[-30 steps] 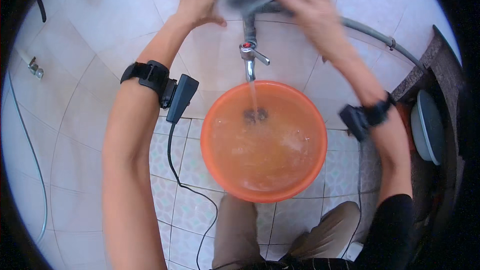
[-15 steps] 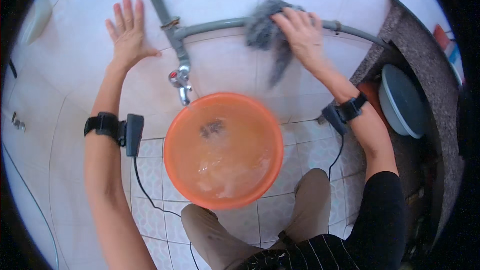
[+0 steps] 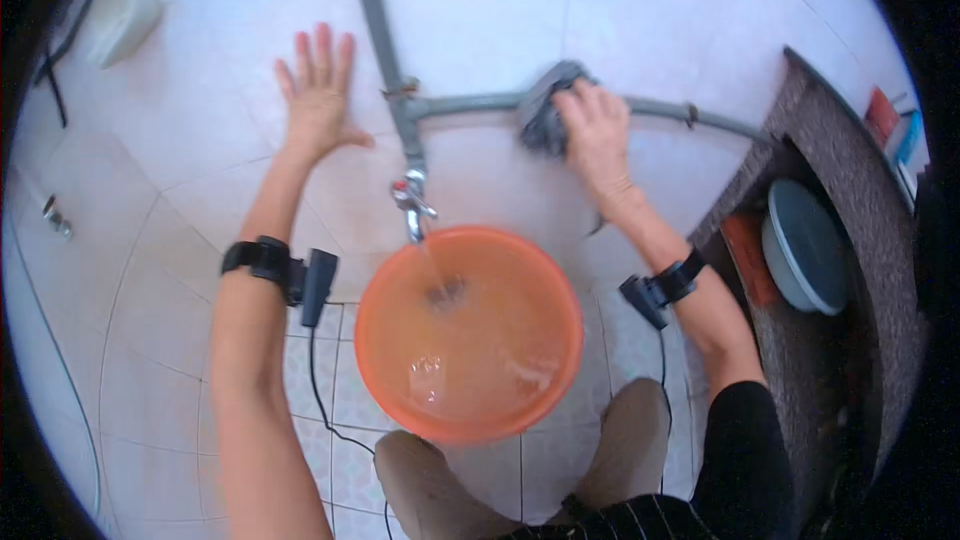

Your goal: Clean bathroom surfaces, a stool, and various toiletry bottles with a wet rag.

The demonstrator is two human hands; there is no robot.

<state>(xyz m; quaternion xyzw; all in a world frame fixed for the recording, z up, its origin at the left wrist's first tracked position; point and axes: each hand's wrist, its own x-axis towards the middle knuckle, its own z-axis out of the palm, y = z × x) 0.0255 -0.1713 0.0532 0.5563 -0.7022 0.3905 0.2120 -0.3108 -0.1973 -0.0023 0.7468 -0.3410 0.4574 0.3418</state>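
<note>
My left hand lies flat on the white tiled wall, fingers spread, to the left of the upright grey pipe. My right hand grips a wet grey cloth, bunched up and wrapped over the horizontal grey pipe. Part of the cloth is hidden behind the fingers. Below the pipe joint sits a metal tap with a red mark. A thin stream runs from it into an orange basin of cloudy water on the floor.
At the right stands a speckled stone counter; under it are a grey-green basin and a reddish block. My knees flank the orange basin's near side. Cables hang from the devices strapped to both forearms. A second tap is on the left wall.
The whole view has shifted, so everything sits lower and mostly further right. The cloth's hanging tail is now gathered up, and it has moved along the pipe only slightly. My left hand stays on the wall.
</note>
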